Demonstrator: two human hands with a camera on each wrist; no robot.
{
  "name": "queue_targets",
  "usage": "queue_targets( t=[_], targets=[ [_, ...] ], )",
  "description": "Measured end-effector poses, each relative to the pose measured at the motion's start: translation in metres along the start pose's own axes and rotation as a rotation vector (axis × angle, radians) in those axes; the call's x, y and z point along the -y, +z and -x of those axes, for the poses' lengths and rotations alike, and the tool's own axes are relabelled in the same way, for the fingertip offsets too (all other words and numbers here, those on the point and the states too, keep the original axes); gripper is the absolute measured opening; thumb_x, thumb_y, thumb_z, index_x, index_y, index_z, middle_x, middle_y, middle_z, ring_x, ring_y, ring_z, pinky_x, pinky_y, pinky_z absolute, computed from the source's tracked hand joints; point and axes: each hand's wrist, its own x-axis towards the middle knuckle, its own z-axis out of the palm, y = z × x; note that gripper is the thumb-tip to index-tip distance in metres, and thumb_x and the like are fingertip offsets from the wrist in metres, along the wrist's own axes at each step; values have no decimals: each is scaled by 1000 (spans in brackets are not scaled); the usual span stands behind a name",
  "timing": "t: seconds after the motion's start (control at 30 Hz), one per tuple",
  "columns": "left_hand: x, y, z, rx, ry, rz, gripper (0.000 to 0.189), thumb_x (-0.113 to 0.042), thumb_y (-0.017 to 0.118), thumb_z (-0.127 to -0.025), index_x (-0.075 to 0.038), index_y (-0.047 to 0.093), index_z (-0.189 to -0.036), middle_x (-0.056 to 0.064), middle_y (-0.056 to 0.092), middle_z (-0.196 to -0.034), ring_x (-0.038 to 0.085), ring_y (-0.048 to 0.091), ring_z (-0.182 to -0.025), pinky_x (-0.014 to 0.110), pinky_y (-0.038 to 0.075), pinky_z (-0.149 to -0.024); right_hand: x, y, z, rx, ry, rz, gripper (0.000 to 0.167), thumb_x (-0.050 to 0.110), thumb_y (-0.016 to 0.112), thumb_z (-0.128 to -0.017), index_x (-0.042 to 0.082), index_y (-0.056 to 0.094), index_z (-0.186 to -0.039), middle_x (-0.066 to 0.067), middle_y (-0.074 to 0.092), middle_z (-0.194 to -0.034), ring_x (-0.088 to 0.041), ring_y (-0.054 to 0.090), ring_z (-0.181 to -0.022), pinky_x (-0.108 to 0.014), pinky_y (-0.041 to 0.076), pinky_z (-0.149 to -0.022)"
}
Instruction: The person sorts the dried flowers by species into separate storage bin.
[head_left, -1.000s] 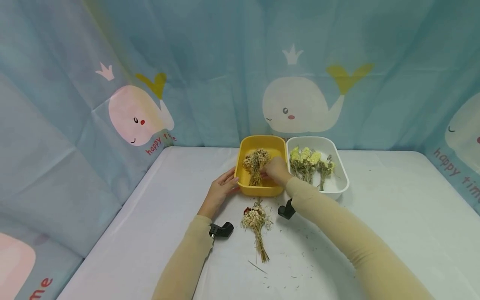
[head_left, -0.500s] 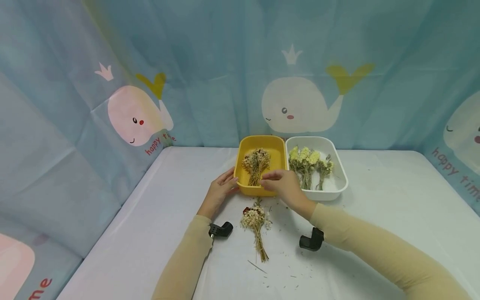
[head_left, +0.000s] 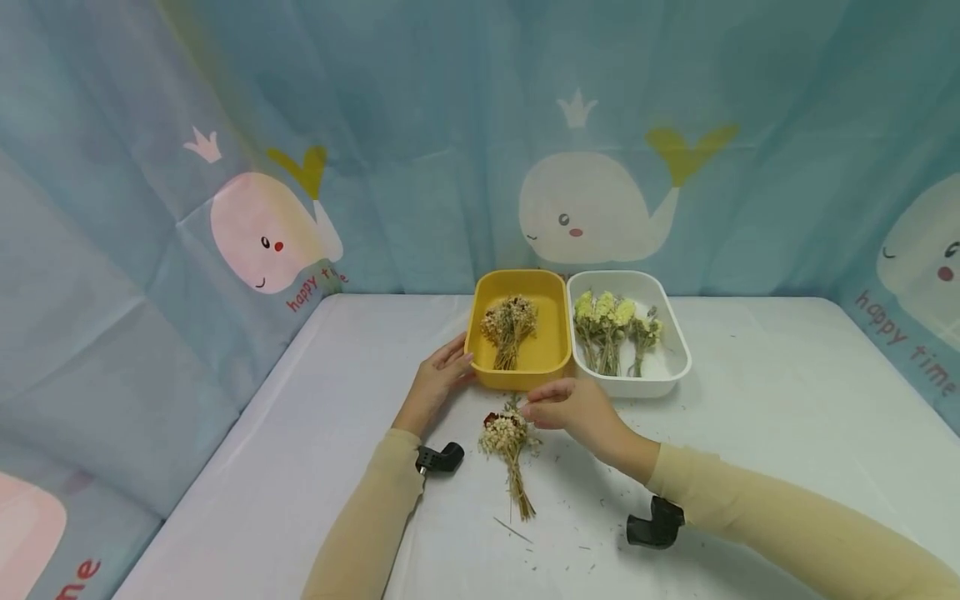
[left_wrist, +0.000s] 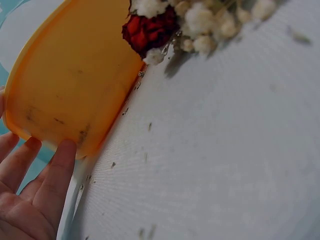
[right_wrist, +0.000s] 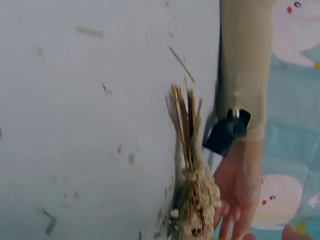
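Note:
A small bunch of dried flowers point(head_left: 504, 435) lies on the white table, stems towards the person; the left wrist view shows its dark red bloom point(left_wrist: 150, 32) among cream ones. My right hand point(head_left: 581, 414) reaches in from the right, fingertips at the edge of the flower heads and not closed round them. With straight fingers, my left hand point(head_left: 437, 383) touches the left side of a yellow plastic box point(head_left: 517, 380). Inside that box rest dried flower bunches point(head_left: 510, 325) with brown stems. Only fingertips point(right_wrist: 290, 233) of the right hand show in the right wrist view.
Directly right of the yellow box stands a white box point(head_left: 637, 388) holding several yellow dried flower bunches point(head_left: 606, 312). Bits of stem and crumbs point(head_left: 513, 530) lie scattered over the near table. A blue whale-print curtain point(head_left: 420, 192) hangs behind and at the sides.
My right hand has come out of the yellow box and moved towards me, over to the bunch on the table. The left hand has stayed at the box.

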Motion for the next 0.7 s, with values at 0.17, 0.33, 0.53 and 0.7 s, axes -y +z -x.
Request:
queue_targets(
  t=[0.17, 0.33, 0.53, 0.7],
  targets=[
    [2, 0, 0, 0, -9, -12, 53, -18, 62, -100, -18, 46, -151, 9, 48, -153, 24, 52, -137, 35, 56, -103, -7, 4, 9, 37, 15, 26, 32, 10, 79, -84, -10, 71, -106, -14, 77, -96, -28, 76, -87, -39, 65, -83],
    [1, 1, -2, 1, -7, -21, 54, -18, 62, -100, -17, 45, -151, 10, 47, -154, 25, 51, -137, 35, 56, -103, -12, 5, 15, 39, 21, 85, 28, 13, 81, -82, -6, 73, -101, -12, 78, -90, -21, 75, -78, -38, 65, -75],
    [-5, 3, -5, 16, 9, -41, 56, -19, 61, -100, -15, 42, -153, 8, 44, -156, 24, 50, -139, 36, 54, -106, -16, 5, 19, 45, 62, 104, 27, 12, 83, -80, -5, 73, -98, -11, 78, -87, -21, 75, -77, -33, 64, -73],
    [-2, 1, -2, 4, 2, -43, 56, -18, 60, -101, -15, 41, -153, 10, 45, -155, 26, 49, -139, 34, 56, -103, -23, 11, 21, 104, 139, 78, 28, 8, 81, -80, -8, 70, -101, -11, 77, -86, -22, 75, -78, -35, 66, -74]
  ],
)
